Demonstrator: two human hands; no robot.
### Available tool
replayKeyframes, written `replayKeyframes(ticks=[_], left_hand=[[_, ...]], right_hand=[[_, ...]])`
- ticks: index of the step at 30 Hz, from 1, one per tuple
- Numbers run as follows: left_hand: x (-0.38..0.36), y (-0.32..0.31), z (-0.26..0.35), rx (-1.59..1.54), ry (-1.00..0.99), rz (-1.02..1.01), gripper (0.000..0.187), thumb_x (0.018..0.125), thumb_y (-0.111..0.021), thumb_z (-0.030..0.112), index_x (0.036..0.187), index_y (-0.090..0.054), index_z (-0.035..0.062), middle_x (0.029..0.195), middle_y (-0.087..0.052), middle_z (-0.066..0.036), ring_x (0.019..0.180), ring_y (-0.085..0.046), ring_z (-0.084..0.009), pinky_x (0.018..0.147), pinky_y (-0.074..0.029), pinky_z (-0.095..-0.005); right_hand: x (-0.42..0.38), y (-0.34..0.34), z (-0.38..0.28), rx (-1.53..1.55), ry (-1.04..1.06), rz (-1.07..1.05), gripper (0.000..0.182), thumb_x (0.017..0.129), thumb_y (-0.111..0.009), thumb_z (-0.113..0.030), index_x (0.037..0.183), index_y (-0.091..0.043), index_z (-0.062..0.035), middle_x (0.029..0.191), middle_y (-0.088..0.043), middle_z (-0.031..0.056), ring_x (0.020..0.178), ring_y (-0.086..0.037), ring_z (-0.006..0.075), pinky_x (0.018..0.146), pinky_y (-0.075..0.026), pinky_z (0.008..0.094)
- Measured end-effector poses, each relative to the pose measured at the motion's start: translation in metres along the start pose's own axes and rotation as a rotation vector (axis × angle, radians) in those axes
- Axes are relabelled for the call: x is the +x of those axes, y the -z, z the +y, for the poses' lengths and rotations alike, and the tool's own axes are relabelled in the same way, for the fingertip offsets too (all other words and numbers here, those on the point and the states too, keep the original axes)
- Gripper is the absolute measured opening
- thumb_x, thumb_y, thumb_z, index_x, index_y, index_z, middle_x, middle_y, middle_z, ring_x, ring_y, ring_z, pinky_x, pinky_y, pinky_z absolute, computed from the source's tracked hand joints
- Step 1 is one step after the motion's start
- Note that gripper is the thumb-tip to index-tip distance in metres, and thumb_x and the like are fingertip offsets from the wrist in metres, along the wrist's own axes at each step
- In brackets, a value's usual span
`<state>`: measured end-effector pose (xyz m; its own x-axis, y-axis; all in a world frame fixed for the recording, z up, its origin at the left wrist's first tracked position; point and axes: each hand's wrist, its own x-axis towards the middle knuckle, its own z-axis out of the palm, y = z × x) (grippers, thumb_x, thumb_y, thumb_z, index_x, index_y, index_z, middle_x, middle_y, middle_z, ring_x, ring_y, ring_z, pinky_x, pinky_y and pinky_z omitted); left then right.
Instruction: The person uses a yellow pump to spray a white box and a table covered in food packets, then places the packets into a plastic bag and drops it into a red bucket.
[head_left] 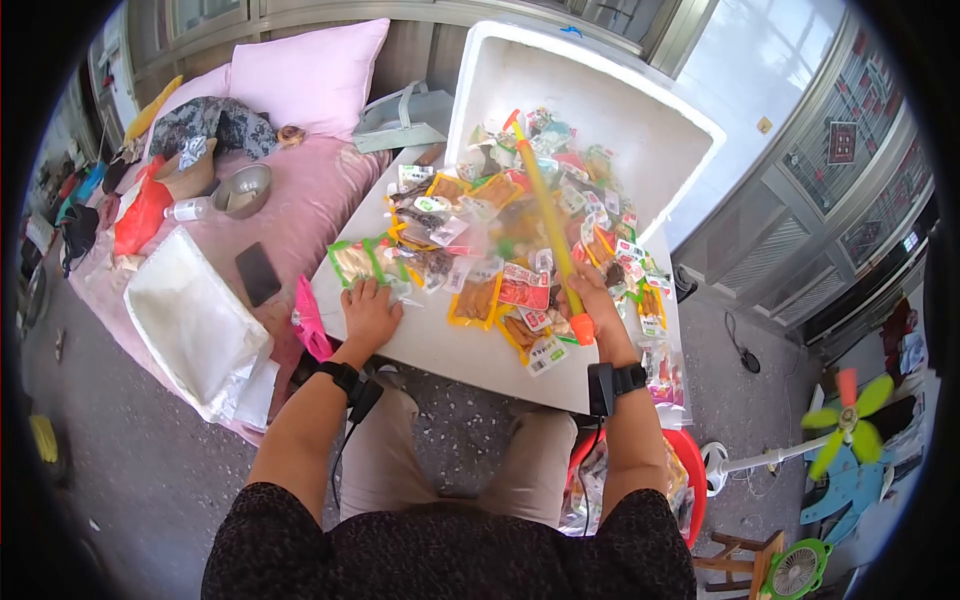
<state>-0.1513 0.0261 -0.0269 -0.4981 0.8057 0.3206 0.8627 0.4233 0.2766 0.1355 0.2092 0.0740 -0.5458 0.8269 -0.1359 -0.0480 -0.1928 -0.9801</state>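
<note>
Sitting below the white tabletop (460, 352) at about five o'clock, a round red plastic basin (697, 490) held clear and coloured packets. Black straps (342, 376) with small boxes circled both wrists. Toward nine o'clock on the tabletop, the person's left hand (371, 312) lay palm down, its fingers loosely spread and clasping nothing visible, at the near edge of a clear, green-edged flat packet (355, 262); I could not tell how firmly they touched it. At three o'clock, the right hand (592, 293) had its fingers wrapped around the lower part of a long yellow rod with orange-red ends (541, 195), which slanted up and away toward twelve o'clock, over the heap. Under and around it were scattered small printed plastic packets, some yellow-edged with brown contents (476, 298), others red or green. Beyond, from twelve to one o'clock, a large white foam box (520, 75) stood tipped with its open side facing the person, packets spilling from its mouth. Farther off at eleven o'clock, a pale pink pillow (310, 80) rested on pink bedding (310, 215).
</note>
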Motion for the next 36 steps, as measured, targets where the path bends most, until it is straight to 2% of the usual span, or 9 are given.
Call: replayKeyframes(ticks=[8,14,17,20,24,30,31,34,36], left_hand=[[-0.001,-0.002,-0.002,-0.017,0.007,0.01,0.038,0.071,-0.051,0.032,0.101,-0.054,0.0091,0.115,-0.042,-0.012,0.114,-0.03,-0.0273,0.093,-0.017,-0.0458],[-0.001,0.001,0.0,0.001,0.002,0.007,0.037,0.071,-0.052,0.031,0.1,-0.054,0.0088,0.115,-0.042,-0.011,0.114,-0.03,-0.0259,0.094,-0.017,-0.0429],[0.0,-0.003,-0.002,0.014,0.004,0.016,0.037,0.071,-0.052,0.031,0.101,-0.053,0.0091,0.114,-0.042,-0.011,0.113,-0.03,-0.0261,0.094,-0.017,-0.0434],[-0.001,-0.002,0.0,0.034,0.016,0.007,0.038,0.071,-0.052,0.031,0.102,-0.053,0.01,0.114,-0.042,-0.01,0.113,-0.03,-0.0261,0.094,-0.017,-0.0434],[-0.001,-0.002,0.0,0.011,0.014,-0.012,0.037,0.072,-0.051,0.032,0.102,-0.053,0.0102,0.117,-0.04,-0.011,0.115,-0.028,-0.027,0.094,-0.016,-0.0458],[0.001,-0.002,-0.001,-0.011,0.027,-0.019,0.038,0.071,-0.051,0.032,0.102,-0.053,0.0101,0.117,-0.04,-0.011,0.115,-0.028,-0.0267,0.094,-0.016,-0.0449],[0.001,-0.002,-0.001,-0.008,0.029,-0.023,0.038,0.071,-0.051,0.032,0.102,-0.053,0.0101,0.117,-0.04,-0.011,0.115,-0.028,-0.0266,0.094,-0.016,-0.0447],[0.0,-0.003,-0.004,0.002,0.017,-0.013,0.038,0.072,-0.051,0.033,0.102,-0.053,0.0102,0.117,-0.04,-0.011,0.115,-0.028,-0.0265,0.094,-0.015,-0.0446],[0.0,-0.003,-0.003,0.001,0.014,-0.017,0.038,0.072,-0.051,0.033,0.102,-0.053,0.0102,0.117,-0.04,-0.011,0.115,-0.028,-0.0264,0.094,-0.015,-0.0446]], right_hand=[[0.07,-0.053,0.003,0.038,0.058,-0.135,0.033,0.077,-0.049,-0.015,0.109,-0.042,-0.0067,0.071,-0.05,0.0056,0.051,-0.05,0.013,0.042,-0.043,0.026],[0.0,-0.028,0.017,0.013,-0.103,-0.042,0.038,0.078,-0.048,-0.015,0.114,-0.037,-0.0071,0.074,-0.05,0.0069,0.048,-0.05,0.0156,0.039,-0.042,0.0275],[-0.048,-0.006,0.015,-0.03,-0.155,-0.051,0.039,0.08,-0.044,-0.016,0.118,-0.034,-0.0112,0.064,-0.051,0.0097,0.042,-0.048,0.019,0.038,-0.042,0.0283],[-0.063,0.008,0.003,0.029,-0.165,-0.011,0.041,0.081,-0.043,-0.015,0.12,-0.033,-0.0146,0.066,-0.052,0.0114,0.042,-0.048,0.0194,0.038,-0.041,0.0286],[-0.009,0.003,0.0,0.076,-0.007,-0.041,0.037,0.08,-0.044,-0.014,0.116,-0.036,-0.0084,0.067,-0.052,0.0098,0.049,-0.051,0.017,0.039,-0.043,0.0272],[0.074,-0.04,-0.005,0.092,0.033,-0.062,0.027,0.078,-0.049,-0.017,0.102,-0.044,-0.0055,0.077,-0.052,0.0057,0.059,-0.052,0.0135,0.043,-0.044,0.0249],[0.081,-0.044,-0.005,0.117,0.068,-0.155,0.024,0.077,-0.049,-0.017,0.098,-0.045,-0.0053,0.077,-0.052,0.0051,0.059,-0.052,0.0121,0.043,-0.044,0.0234],[0.08,-0.055,0.003,0.16,0.013,-0.08,0.023,0.078,-0.048,-0.016,0.098,-0.045,-0.0051,0.072,-0.052,0.005,0.055,-0.051,0.0123,0.042,-0.043,0.0243],[0.069,-0.044,0.008,0.07,0.022,-0.164,0.025,0.079,-0.046,-0.015,0.101,-0.044,-0.0049,0.069,-0.051,0.0055,0.051,-0.05,0.013,0.041,-0.043,0.0257]])
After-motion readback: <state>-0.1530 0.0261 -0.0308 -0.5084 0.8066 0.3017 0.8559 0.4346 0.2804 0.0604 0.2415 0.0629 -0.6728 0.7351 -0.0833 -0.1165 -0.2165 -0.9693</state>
